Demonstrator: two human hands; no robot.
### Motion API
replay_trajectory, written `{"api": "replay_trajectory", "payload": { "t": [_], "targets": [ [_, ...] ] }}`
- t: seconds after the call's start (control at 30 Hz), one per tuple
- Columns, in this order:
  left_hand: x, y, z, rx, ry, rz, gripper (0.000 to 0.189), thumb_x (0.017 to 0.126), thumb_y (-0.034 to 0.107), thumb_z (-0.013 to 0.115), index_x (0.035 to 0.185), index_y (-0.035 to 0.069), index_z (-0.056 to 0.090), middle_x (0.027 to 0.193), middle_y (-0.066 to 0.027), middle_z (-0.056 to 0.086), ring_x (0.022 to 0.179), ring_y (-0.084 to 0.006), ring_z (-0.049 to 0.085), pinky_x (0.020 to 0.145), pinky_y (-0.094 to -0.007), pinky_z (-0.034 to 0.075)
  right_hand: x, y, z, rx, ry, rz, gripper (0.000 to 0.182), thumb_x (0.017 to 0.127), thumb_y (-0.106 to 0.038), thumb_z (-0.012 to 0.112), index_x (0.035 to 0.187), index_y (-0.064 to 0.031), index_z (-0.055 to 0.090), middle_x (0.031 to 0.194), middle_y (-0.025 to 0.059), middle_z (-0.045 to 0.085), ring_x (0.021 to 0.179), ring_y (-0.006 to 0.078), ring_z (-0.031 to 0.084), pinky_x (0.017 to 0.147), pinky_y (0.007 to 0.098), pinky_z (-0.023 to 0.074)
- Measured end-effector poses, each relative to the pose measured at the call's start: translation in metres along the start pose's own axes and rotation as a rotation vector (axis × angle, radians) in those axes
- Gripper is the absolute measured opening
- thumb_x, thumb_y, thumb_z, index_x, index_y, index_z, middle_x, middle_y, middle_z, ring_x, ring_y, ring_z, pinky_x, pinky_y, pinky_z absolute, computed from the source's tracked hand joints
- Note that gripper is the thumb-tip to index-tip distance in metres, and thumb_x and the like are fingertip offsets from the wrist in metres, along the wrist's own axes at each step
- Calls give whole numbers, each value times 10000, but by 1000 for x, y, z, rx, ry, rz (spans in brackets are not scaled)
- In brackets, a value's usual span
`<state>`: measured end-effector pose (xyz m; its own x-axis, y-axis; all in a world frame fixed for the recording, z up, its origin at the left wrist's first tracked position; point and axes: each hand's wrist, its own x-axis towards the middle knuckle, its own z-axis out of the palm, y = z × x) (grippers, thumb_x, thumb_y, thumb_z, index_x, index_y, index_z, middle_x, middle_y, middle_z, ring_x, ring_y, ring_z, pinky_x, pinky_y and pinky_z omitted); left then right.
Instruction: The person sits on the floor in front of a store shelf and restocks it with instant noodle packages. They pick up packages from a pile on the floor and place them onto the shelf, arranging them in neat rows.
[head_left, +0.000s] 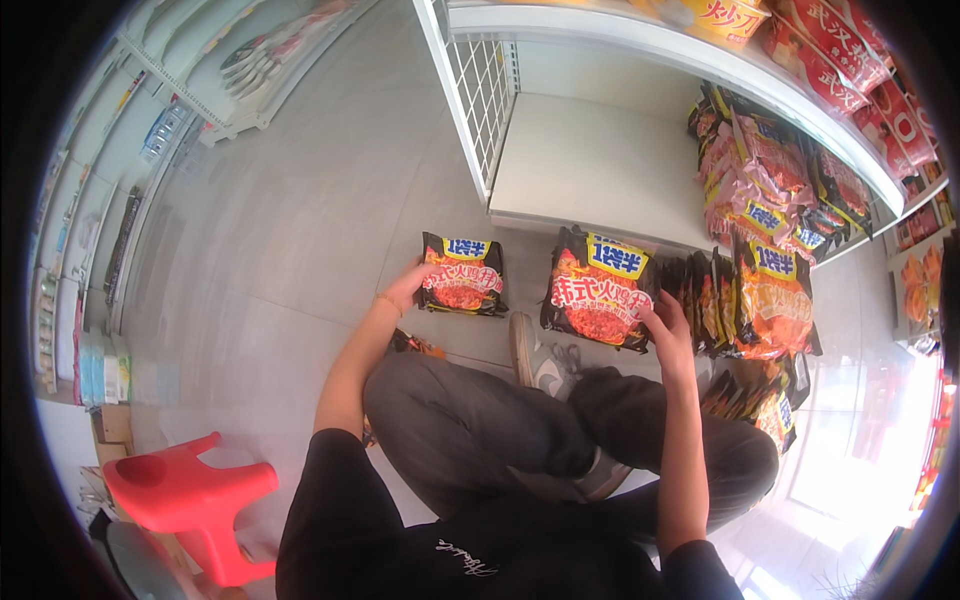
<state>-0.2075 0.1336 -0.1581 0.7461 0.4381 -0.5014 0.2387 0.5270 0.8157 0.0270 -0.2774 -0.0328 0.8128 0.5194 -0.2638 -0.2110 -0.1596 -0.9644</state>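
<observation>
My left hand (407, 285) grips the left edge of a black and red instant noodle packet (463, 276), which is above the tiled floor. At the right side of a larger-looking noodle packet (598, 292) is my right hand (669, 330), with its thumb over the front and its fingers partly hidden behind. Both packets show their printed fronts, with yellow and blue panels near the top. Just right of that hand, a row of similar packets (712, 300) stands packed together on the floor, with an orange-fronted one (776, 300) at its end.
A white shelf (592, 165) with a wire side panel (480, 112) bears piled noodle packets (765, 172) at its right. More packets (772, 405) lie beside my right knee. A grey shoe (544, 360) is under the held packets. A red plastic stool (195, 495) stands at lower left.
</observation>
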Motion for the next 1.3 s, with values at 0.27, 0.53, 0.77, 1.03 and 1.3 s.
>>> {"api": "replay_trajectory", "payload": {
  "t": [0.27,0.53,0.77,1.03,1.3],
  "targets": [
    [8,-1,-26,518,250,-47,441,837,153,617,1212,-51,507,1095,-129,643,976,-181,629,838,-327,504,4,6,7,-101,21,-19,716,841,-236,720,1350,127,370,1210,188,576,1095,189,564,928,294,448],
    [-65,90,157,852,-104,21,738,874,401,641,1385,-55,367,1267,-167,556,1005,-175,589,787,-295,491,2,1,4,-70,-3,-18,718,844,-239,712,1350,133,365,1202,195,581,1080,194,575,918,293,455],
    [-65,61,239,720,-233,129,494,848,352,667,1121,-54,601,1133,-158,612,990,-178,568,871,-322,454,4,10,4,-191,32,-119,587,831,-217,722,1249,127,494,1013,140,648,927,155,612,793,279,493],
    [-85,78,243,722,-223,-64,413,900,318,615,1238,84,573,1056,12,625,933,-68,538,741,-266,457,-9,-18,12,-34,32,-100,336,873,-148,673,1106,84,603,794,18,620,677,45,547,528,214,431],
    [-77,86,248,717,-303,214,481,903,261,628,1313,41,508,1087,-21,624,892,-73,558,725,-258,466,6,6,5,109,149,-79,370,907,-140,625,1201,71,552,941,45,631,789,77,589,621,235,487]
  ]
}}
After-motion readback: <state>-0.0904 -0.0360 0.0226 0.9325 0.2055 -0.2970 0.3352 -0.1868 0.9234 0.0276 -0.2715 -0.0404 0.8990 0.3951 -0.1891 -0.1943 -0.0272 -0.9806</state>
